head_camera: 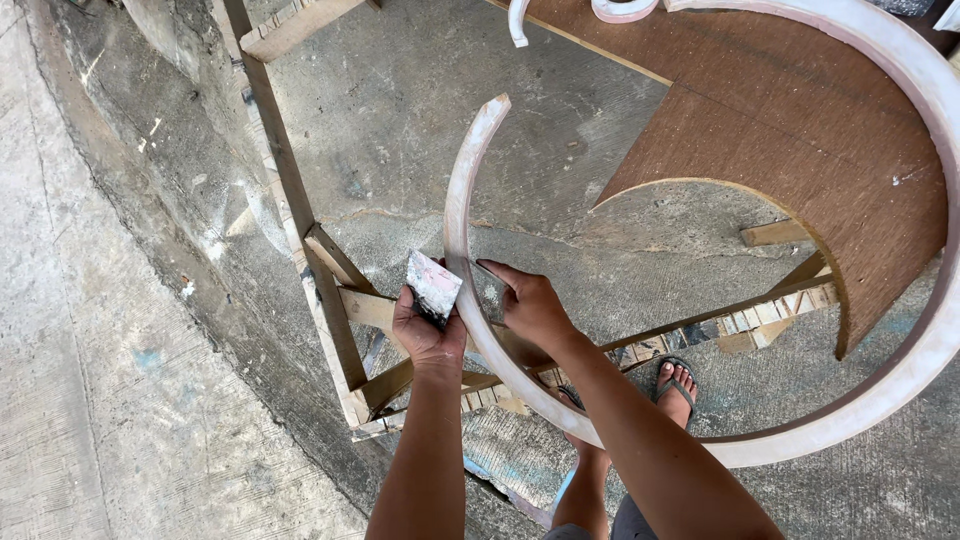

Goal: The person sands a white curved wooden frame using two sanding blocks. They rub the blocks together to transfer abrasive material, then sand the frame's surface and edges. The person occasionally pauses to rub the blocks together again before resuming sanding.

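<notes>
Curved wooden strip [470, 200]: pale, putty-smeared, a long arc that rises to a free tip at upper centre, sweeps down between the 2 hands, then runs right and up along the frame's right edge as a wide hoop. It rests across a rough wooden frame [330, 290] over the concrete floor [120, 400].

Left hand [428, 330]: forearm comes up from the bottom edge, near vertical. Fingers are clenched round a putty scraper [434, 286]; its flat blade, caked white and pink, tilts up and sits just beside the outer face of the strip. Whether the blade edge actually touches the wood cannot be told.

Right hand [533, 305]: forearm enters from lower right, slanting up-left. Palm lies over the inner side of the strip, fingers wrapped on it, thumb pointing left towards the scraper. A small dark flat piece sits under the fingertips; too unclear to name.

Beyond: brown curved board [790, 130] at upper right, inside the hoop. Pale curved offcuts [620, 10] at the top edge, cut off by the frame. A foot in a sandal [676, 385] shows below the right forearm; the other foot is mostly hidden behind the arm.

The scraper's handle is hidden in the fist.
</notes>
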